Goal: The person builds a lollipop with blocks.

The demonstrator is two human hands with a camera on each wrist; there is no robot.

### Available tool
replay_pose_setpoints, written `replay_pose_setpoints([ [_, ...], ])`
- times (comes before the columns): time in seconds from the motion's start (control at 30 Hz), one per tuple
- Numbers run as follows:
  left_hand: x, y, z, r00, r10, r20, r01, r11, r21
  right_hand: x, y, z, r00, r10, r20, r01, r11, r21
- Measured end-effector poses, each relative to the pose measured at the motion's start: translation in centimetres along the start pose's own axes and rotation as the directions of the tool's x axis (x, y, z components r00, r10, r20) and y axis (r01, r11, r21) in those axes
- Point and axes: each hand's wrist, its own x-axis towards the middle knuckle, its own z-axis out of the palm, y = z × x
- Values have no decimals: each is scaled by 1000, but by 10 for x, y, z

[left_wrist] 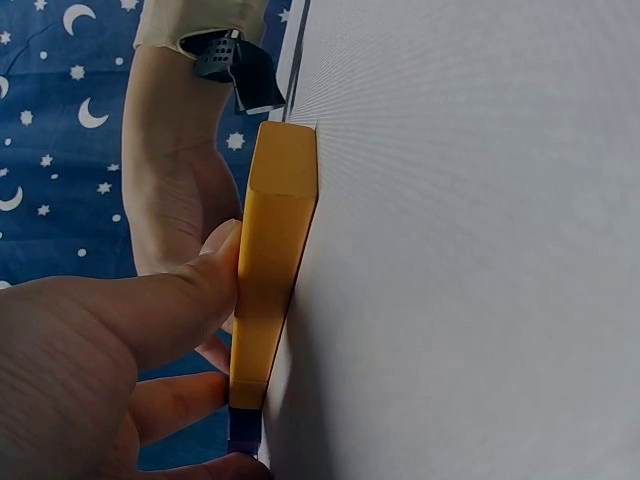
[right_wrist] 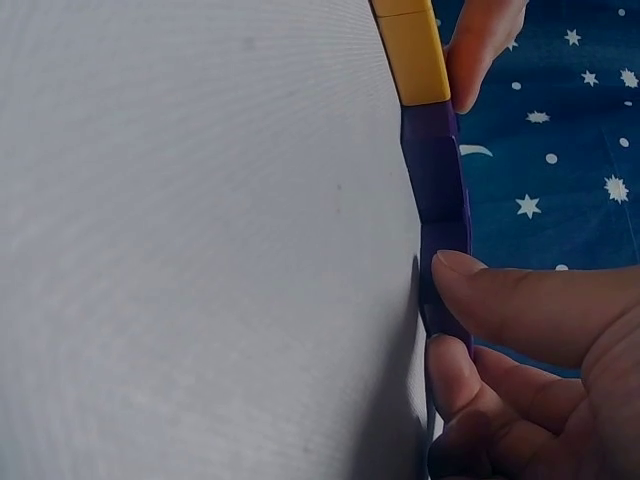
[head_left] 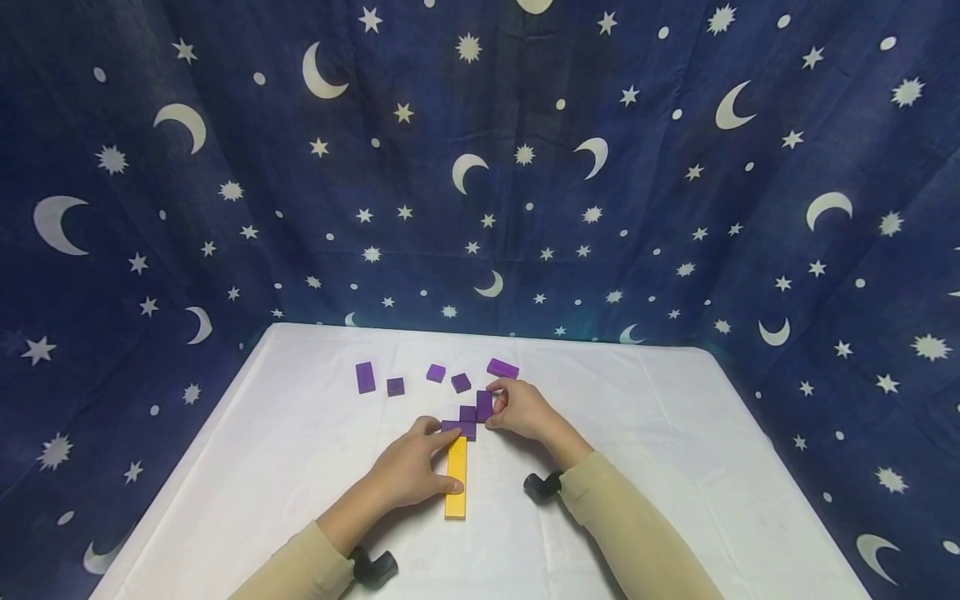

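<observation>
A yellow strip of blocks point(head_left: 455, 475) lies on the white table, with a seam near its far end. Beyond that end a purple oblong block point(head_left: 468, 435) lies crosswise, followed by a small purple block point(head_left: 468, 413). My left hand point(head_left: 408, 467) rests along the left side, thumb against the yellow strip and a fingertip on the crosswise purple block. With thumb and fingers at its two ends, my right hand point(head_left: 525, 410) pinches a purple oblong block point(head_left: 484, 405) beside the small one. In the right wrist view, this pinched block point(right_wrist: 442, 240) lines up with the other purple ones.
Farther back lie loose purple pieces: an oblong block point(head_left: 365, 377) at left, small blocks point(head_left: 395, 387) toward the middle, and another oblong block point(head_left: 502, 368) just beyond my right hand. A dark curtain with moons and stars point(head_left: 480, 208) hangs behind the white table point(head_left: 675, 467).
</observation>
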Motion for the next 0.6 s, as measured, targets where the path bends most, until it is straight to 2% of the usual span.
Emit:
replay_pose_setpoints([
  [0.6, 1, 1, 0, 1000, -6, -7, 6, 1000, 2, 1, 2, 1, 1000, -2, -6, 2, 1000, 5],
])
